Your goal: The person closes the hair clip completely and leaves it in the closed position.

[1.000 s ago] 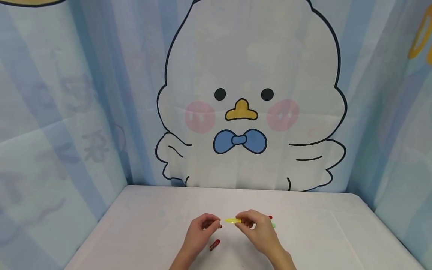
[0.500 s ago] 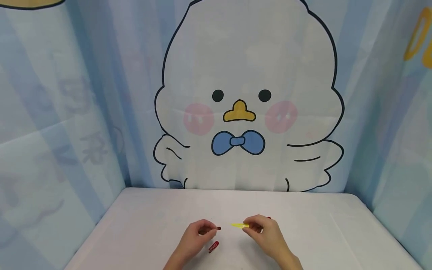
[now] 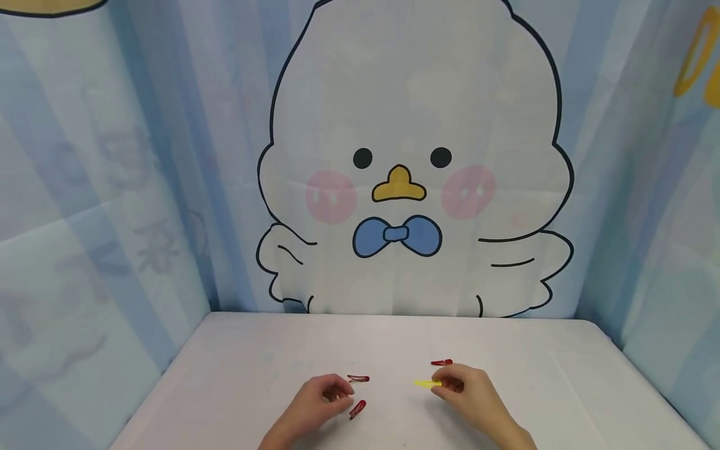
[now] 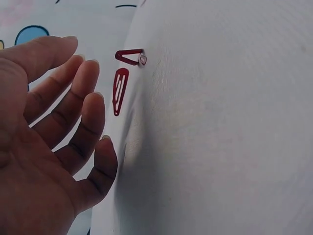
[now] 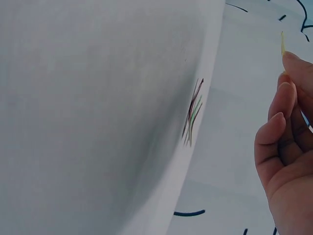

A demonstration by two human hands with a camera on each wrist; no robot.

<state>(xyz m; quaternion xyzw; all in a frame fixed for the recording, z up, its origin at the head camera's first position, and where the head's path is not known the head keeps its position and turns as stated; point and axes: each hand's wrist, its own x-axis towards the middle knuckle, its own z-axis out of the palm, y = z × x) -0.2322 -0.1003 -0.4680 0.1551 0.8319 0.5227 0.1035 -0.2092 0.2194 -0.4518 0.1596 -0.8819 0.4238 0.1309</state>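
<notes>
Yellow snap hair clip (image 3: 424, 384) is pinched between the thumb and fingertips of my right hand (image 3: 472, 395); in the right wrist view the clip (image 5: 282, 43) points up from the fingertips. My left hand (image 3: 316, 401) holds nothing, its fingers loosely bent. Just beyond its fingertips lies a red hair clip (image 3: 358, 379), whose two arms stand spread apart in the left wrist view (image 4: 129, 57). Nearer to me, another red hair clip (image 3: 357, 410) lies flat at a slant beside the left thumb.
A red hair clip (image 3: 441, 362) lies behind my right hand. The right wrist view shows several thin clips (image 5: 192, 115), red and green, in a loose cluster on the white table (image 3: 259, 350). A printed curtain (image 3: 236, 187) stands at the table's back edge.
My left hand has let go of a red hair clip, now on the table, and drawn back left. My right hand has moved right with the yellow clip.
</notes>
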